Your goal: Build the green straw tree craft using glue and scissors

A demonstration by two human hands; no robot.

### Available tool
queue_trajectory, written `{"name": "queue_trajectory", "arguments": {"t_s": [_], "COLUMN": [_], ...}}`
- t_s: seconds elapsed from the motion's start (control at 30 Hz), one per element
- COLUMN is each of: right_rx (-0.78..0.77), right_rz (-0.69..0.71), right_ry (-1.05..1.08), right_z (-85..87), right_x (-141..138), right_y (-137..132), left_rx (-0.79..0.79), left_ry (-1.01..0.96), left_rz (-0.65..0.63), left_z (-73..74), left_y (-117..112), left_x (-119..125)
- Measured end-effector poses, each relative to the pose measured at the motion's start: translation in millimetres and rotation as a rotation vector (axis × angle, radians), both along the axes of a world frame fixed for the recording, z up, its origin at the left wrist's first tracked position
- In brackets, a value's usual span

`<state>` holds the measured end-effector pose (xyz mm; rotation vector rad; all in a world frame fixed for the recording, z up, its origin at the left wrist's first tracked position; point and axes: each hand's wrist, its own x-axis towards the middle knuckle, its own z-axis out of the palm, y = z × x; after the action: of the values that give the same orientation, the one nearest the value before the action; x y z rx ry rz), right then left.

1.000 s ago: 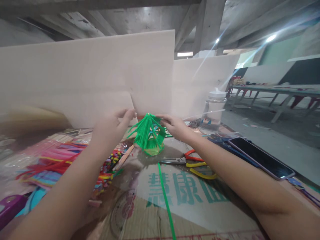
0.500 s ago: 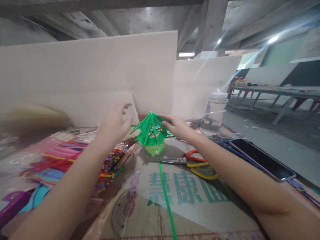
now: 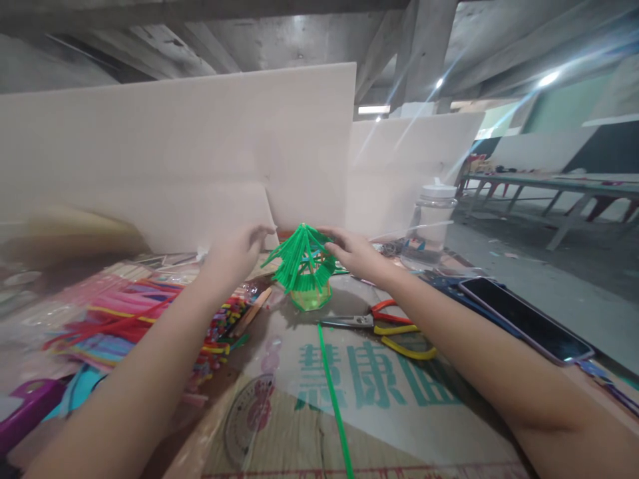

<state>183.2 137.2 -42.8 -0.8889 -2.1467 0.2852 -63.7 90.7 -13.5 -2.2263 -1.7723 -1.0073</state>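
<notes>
A small hut model (image 3: 302,263) with a pointed roof of green pipe cleaners and a pale green base stands upright on the table. My right hand (image 3: 353,255) is at the right side of its roof, fingers over the top and thumb lower, gripping the edge. To the left of the roof hovers my left hand (image 3: 238,251), slightly blurred, its fingers bent and apart with nothing between them. A loose green pipe cleaner (image 3: 333,396) lies lengthwise in front of the model. Pliers (image 3: 372,322) with red and yellow handles rest just behind its far end.
Bundles of coloured pipe cleaners (image 3: 134,313) in plastic lie on the left, near a purple tool (image 3: 32,406). A clear water bottle (image 3: 430,223) and a phone (image 3: 524,318) are on the right. White boards (image 3: 200,146) stand behind the table.
My left hand has moved slightly right and down, closer to the roof, and its fingers are more bent. My right hand and the hut model stay in place.
</notes>
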Motion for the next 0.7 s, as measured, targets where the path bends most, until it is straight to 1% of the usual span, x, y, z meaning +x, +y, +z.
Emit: {"name": "queue_trajectory", "arguments": {"t_s": [0.13,0.27,0.37,0.43,0.53,0.6,0.7], "right_rx": [-0.004,-0.013,-0.026,-0.040,-0.062,-0.056,-0.021], "right_rz": [-0.018,-0.038,-0.061,-0.075,-0.074,-0.068,-0.076], "right_ry": [-0.001,0.002,-0.001,0.002,0.028,0.052,0.046], "right_z": [-0.4,-0.1,0.7,0.9,0.0,-1.3,-3.8], "right_x": [0.9,1.8,2.3,2.4,3.3,5.3,11.4], "right_y": [0.9,1.6,1.1,0.7,-0.4,-2.0,-5.6], "left_rx": [-0.105,-0.093,-0.141,-0.172,-0.190,-0.240,-0.365], "left_ry": [0.085,0.056,0.083,0.137,0.192,0.234,0.327], "left_rz": [0.048,-0.039,-0.089,-0.087,-0.055,-0.056,-0.040], "left_z": [3.8,-1.1,-6.7,-8.6,-7.8,-5.4,-1.2], "left_y": [-3.0,-0.8,0.9,0.8,0.0,-0.7,-2.1], "left_x": [-0.5,0.8,1.5,2.2,2.9,2.5,-0.2]}}
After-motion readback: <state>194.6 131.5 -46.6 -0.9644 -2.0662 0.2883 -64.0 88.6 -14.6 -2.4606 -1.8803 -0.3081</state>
